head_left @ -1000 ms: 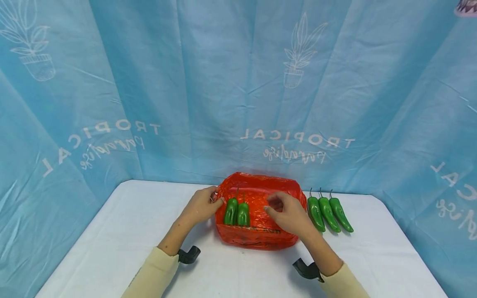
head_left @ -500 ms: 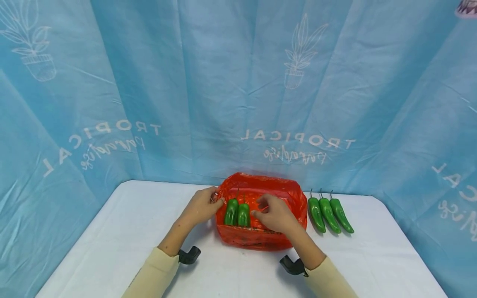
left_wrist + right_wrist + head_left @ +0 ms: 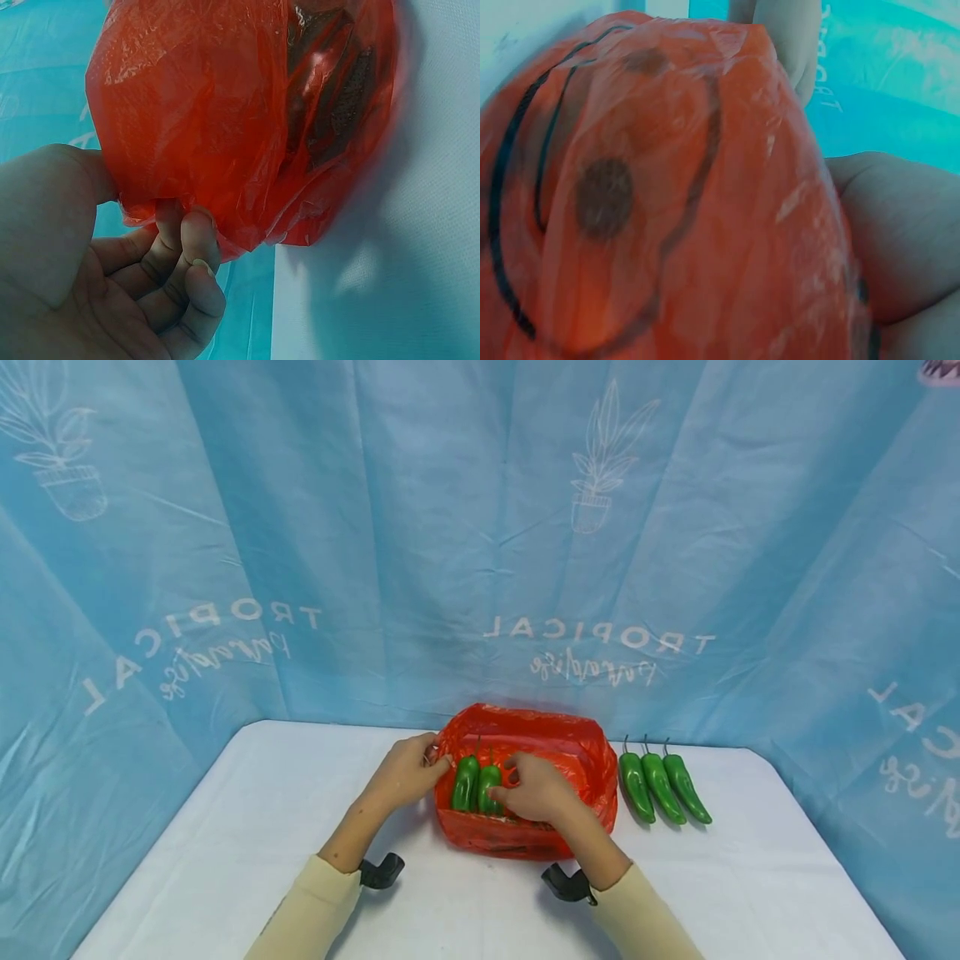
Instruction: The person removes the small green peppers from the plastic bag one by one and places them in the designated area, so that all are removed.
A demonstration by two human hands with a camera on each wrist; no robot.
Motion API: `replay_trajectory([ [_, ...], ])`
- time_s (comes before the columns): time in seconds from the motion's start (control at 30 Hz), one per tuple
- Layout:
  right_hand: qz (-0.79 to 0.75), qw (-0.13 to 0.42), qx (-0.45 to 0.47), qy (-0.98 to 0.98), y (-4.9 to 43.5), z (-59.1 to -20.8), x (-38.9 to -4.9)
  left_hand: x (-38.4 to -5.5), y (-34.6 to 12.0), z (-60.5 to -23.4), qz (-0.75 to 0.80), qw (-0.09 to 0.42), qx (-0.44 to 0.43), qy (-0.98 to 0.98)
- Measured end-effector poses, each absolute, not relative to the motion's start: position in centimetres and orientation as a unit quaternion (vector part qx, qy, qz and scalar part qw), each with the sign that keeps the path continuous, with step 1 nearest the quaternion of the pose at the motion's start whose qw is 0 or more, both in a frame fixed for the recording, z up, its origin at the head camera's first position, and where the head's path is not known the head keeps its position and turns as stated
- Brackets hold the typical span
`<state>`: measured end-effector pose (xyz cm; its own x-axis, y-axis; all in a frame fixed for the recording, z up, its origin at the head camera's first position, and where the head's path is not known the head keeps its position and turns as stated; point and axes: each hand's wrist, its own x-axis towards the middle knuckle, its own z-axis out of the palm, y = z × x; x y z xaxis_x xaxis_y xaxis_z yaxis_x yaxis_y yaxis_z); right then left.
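A red plastic bag (image 3: 525,843) lies on the white table with its mouth spread wide. Inside it at the left, two green chili peppers (image 3: 465,785) lie side by side, stems pointing away. My left hand (image 3: 405,774) pinches the left edge of the bag; in the left wrist view its thumb and fingertips close on the red film (image 3: 195,112). Over the bag's mouth, my right hand (image 3: 536,789) has its thumb overlapping the nearer-right pepper (image 3: 489,781), fingers loosely bent beside it. Seen from the right wrist, the bag's printed outer side (image 3: 727,187) hides those fingertips.
Three more green chili peppers (image 3: 660,785) lie in a slanted row on the table right of the bag. A blue printed curtain (image 3: 420,568) hangs behind and at both sides of the white table (image 3: 255,827). Black wrist mounts (image 3: 381,871) stick out below the wrists.
My right hand has moved left across the bag's mouth, up to the right-hand pepper of the pair inside. My left hand and the peppers stay where they were.
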<state>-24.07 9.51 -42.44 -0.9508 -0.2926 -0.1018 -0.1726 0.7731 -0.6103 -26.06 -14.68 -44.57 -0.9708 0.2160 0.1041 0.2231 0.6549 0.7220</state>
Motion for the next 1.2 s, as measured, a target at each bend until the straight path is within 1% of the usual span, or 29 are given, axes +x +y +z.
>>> replay_trajectory([
  [0.4, -0.302, 0.107, -0.089, 0.943, 8.1, -42.6, -24.5, -25.8, -14.7, -44.3, -0.404, 0.005, -0.122, -0.907],
  [0.73, -0.3, 0.104, -0.091, 0.944, 7.5, -43.9, -25.0, -25.8, -14.6, -44.3, -0.402, 0.004, -0.122, -0.908],
  [1.2, -0.299, 0.099, -0.09, 0.945, 7.2, -44.7, -25.4, -25.8, -14.6, -44.3, -0.4, 0.002, -0.12, -0.909],
])
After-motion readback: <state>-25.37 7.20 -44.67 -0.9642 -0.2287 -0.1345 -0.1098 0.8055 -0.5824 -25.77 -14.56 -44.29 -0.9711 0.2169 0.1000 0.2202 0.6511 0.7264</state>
